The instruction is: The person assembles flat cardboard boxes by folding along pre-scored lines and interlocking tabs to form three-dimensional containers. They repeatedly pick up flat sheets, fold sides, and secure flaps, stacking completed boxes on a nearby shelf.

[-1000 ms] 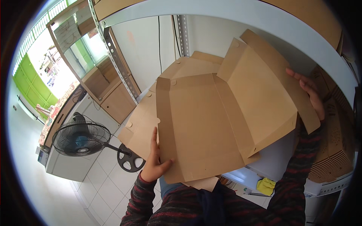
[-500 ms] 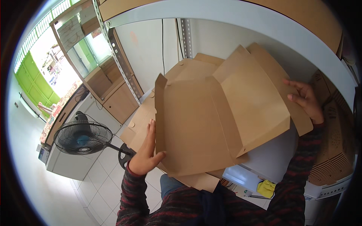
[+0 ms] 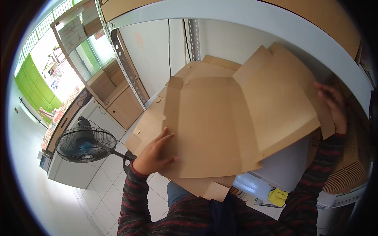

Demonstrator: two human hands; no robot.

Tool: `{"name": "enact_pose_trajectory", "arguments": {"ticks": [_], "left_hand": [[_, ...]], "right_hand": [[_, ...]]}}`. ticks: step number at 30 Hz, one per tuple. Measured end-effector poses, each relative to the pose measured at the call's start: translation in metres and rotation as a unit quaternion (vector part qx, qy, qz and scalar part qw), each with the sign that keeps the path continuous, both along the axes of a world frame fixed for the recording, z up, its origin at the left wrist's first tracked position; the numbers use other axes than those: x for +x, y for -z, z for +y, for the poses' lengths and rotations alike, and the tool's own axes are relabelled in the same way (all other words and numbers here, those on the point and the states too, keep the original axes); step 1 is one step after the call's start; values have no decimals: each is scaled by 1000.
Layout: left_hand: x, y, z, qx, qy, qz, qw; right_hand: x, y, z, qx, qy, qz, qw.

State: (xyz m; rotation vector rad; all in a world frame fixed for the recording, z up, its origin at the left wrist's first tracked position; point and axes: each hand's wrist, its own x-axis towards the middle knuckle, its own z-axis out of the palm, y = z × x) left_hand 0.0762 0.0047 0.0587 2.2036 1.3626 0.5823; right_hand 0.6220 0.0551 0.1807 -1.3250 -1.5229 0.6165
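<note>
A partly unfolded brown cardboard box blank (image 3: pixel 208 126) lies in front of me, creased down its length. Its broad lid panel (image 3: pixel 277 102) rises to the right, and a narrow flap runs along its left side. Against that left flap rests my left hand (image 3: pixel 153 155), fingers stretched out and thumb apart. My right hand (image 3: pixel 334 106), slightly blurred, is beside the right edge of the lid panel with its fingers extended. Beneath the blank lie other flat cardboard pieces (image 3: pixel 146 131) with round tabs along their edge.
A stack of folded cardboard (image 3: pixel 346 169) stands on the right. A white metal shelf beam (image 3: pixel 236 11) arches overhead. To the left are a black fan (image 3: pixel 86 145) and a glass-fronted cabinet (image 3: pixel 88 55). A yellow cloth (image 3: pixel 278 196) lies low on the right.
The blank has spread flatter: its left flap has tipped outward and down, and its lid panel has swung right. My right hand has moved right, my left slightly left.
</note>
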Motion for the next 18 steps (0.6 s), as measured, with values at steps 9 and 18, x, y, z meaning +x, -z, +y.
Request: {"name": "enact_pose_trajectory", "arguments": {"ticks": [9,18], "left_hand": [[37,-33,5,100,61,201,973],[113,-73,63,-279,238,-403,838]], "right_hand": [[-58,-7,-19,25,-180,142,973],[-115,-11,-35,18,-291,104,951]]}}
